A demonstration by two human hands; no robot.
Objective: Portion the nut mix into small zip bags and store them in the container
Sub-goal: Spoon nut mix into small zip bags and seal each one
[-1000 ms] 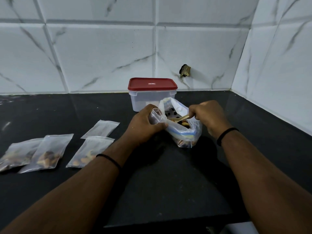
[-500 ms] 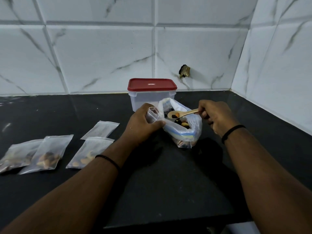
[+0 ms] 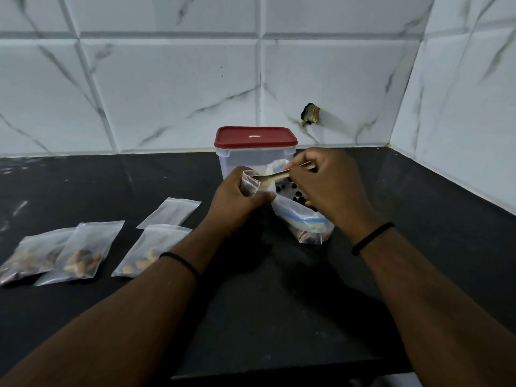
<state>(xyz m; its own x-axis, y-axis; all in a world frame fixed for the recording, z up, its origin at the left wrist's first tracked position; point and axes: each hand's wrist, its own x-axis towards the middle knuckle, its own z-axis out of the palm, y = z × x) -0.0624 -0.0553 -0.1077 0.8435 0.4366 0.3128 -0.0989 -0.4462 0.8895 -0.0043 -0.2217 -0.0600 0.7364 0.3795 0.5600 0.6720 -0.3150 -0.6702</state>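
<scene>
My left hand (image 3: 236,203) grips a small clear zip bag (image 3: 249,183), its mouth held open and facing right. In my right hand (image 3: 328,188) is a small wooden spoon (image 3: 272,175), its bowl tipped into the mouth of that bag. A large plastic bag of nut mix (image 3: 304,219) lies open on the black counter just under my right hand. Behind both hands stands a clear container with a red lid (image 3: 255,136), lid on. Three small bags holding nuts (image 3: 81,254) and one flat empty bag (image 3: 169,213) lie at the left.
The black counter (image 3: 251,317) runs back to a white marble-tiled wall, with a side wall at the right. A dark broken fitting (image 3: 309,114) sticks out of the back wall. The counter's front edge is near the bottom of view.
My right hand lifted the loaded spoon out of the big nut bag and swung it left into the small bag's mouth. My left hand raised the small bag slightly.
</scene>
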